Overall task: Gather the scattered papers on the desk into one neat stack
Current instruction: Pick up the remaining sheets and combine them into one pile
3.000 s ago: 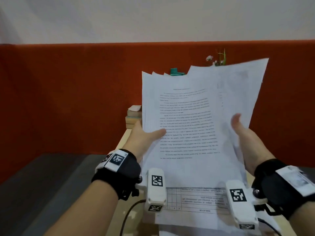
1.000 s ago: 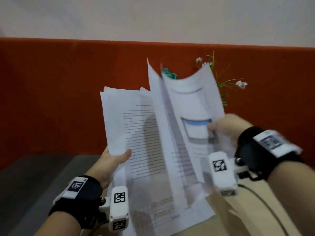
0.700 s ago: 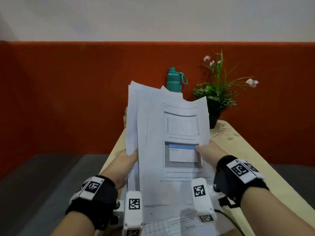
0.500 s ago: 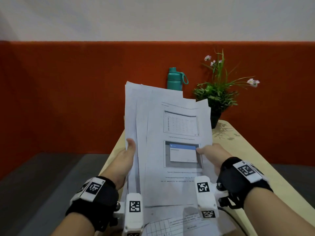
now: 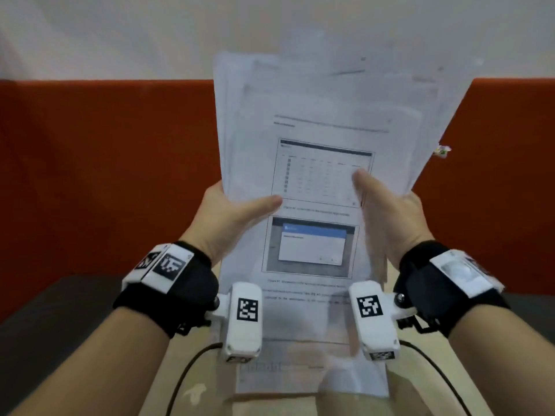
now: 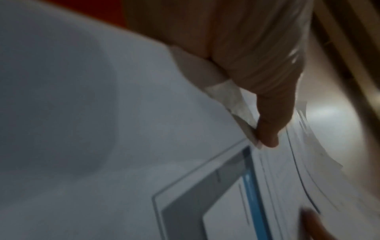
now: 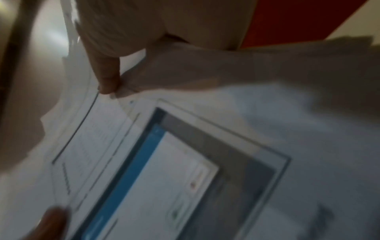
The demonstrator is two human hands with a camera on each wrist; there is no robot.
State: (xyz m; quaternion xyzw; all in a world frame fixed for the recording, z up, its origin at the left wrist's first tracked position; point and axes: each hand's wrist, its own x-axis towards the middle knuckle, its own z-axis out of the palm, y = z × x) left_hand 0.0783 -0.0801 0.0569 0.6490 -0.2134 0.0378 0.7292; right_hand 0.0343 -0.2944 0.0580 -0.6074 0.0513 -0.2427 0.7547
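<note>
I hold a bundle of white printed papers (image 5: 318,163) upright in front of me, above the desk. The front sheet shows a table and a grey screenshot with a blue bar (image 6: 251,191) (image 7: 139,170). My left hand (image 5: 237,211) grips the bundle's left edge, thumb across the front, fingers behind. My right hand (image 5: 387,211) grips the right edge the same way, thumb on the front sheet. The upper edges of the sheets are uneven and fan out to the right. One more printed sheet (image 5: 312,370) lies flat on the desk below the bundle.
The light wooden desk (image 5: 192,382) runs away from me beneath the papers. An orange partition (image 5: 105,175) stands behind it under a white wall. A small flower (image 5: 442,150) peeks past the bundle's right edge. Dark floor (image 5: 54,298) lies to the left.
Both hands have lifted the bundle higher and closer to my face; it now hides the bottle and plant. The left thumb lies across the front sheet, and the right thumb sits higher on it.
</note>
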